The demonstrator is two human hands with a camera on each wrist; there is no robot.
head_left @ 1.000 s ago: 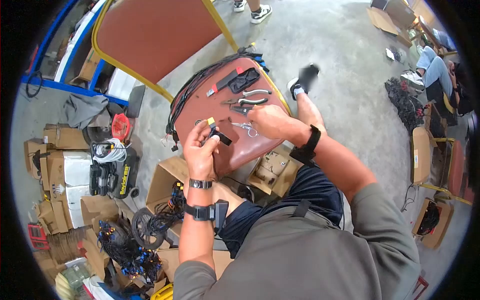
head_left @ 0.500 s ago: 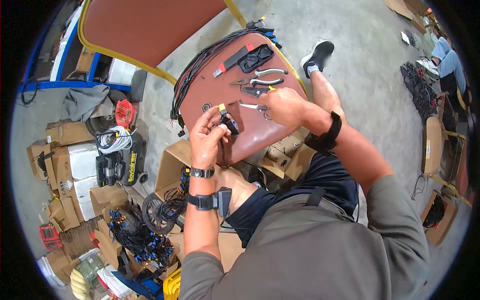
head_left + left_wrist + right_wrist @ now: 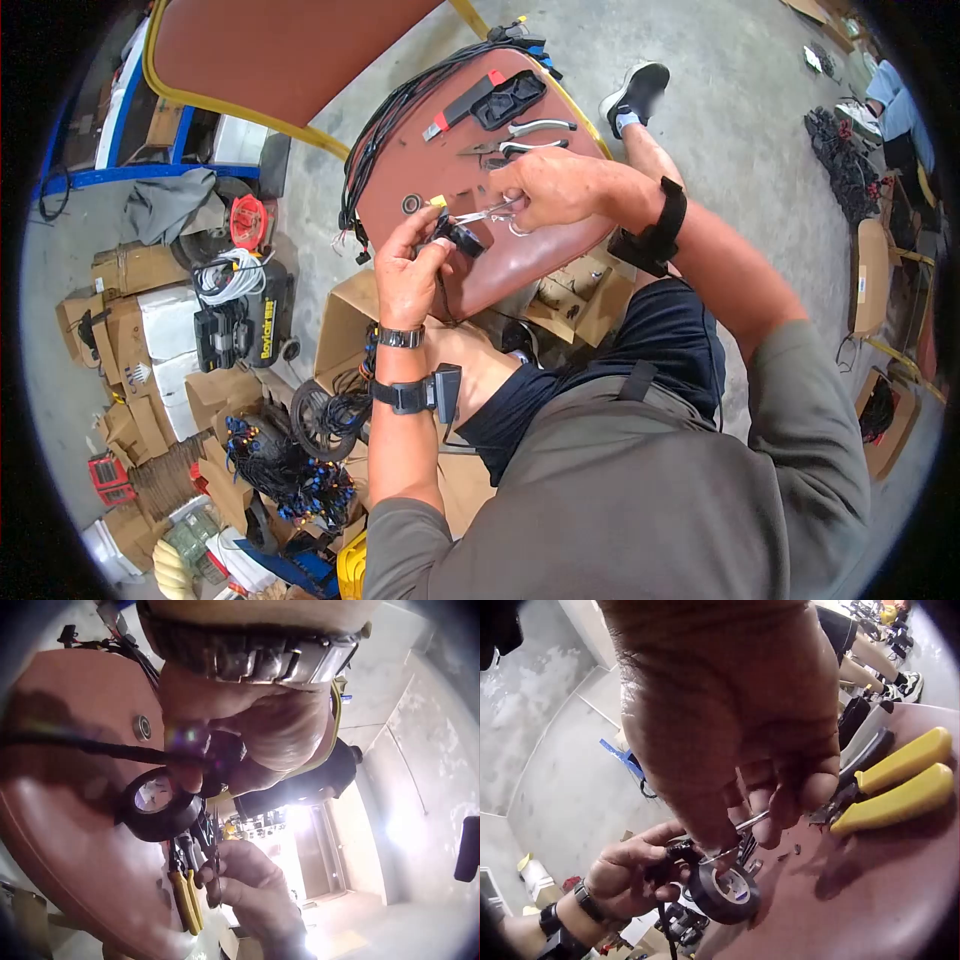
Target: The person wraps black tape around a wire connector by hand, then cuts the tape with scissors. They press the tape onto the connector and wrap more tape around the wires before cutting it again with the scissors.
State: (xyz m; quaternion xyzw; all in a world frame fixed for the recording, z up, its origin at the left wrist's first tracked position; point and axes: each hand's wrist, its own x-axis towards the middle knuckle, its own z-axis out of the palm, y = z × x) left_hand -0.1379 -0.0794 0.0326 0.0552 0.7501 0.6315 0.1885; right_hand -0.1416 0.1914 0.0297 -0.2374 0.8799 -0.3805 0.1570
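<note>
**Scissors held at a tape roll above a chair seat**

A thin black wire [image 3: 67, 742] is pinched between the curled fingers and thumb of the left hand [image 3: 405, 278]. A roll of black electrical tape [image 3: 466, 241] hangs from the wire, just above the near-left part of a red-brown padded chair seat [image 3: 545, 250]. Small silver scissors [image 3: 485, 212] are gripped in the curled fingers of the right hand [image 3: 552, 188]. Their tips are pointed left at the tape, just beside the left fingertips. Yellow-handled pliers [image 3: 900, 787] are laid on the seat near the right hand. With the blades this close, the wire's insulation or a fingertip could be nicked. Once the tape is cut, the roll could drop unsupported.
</note>
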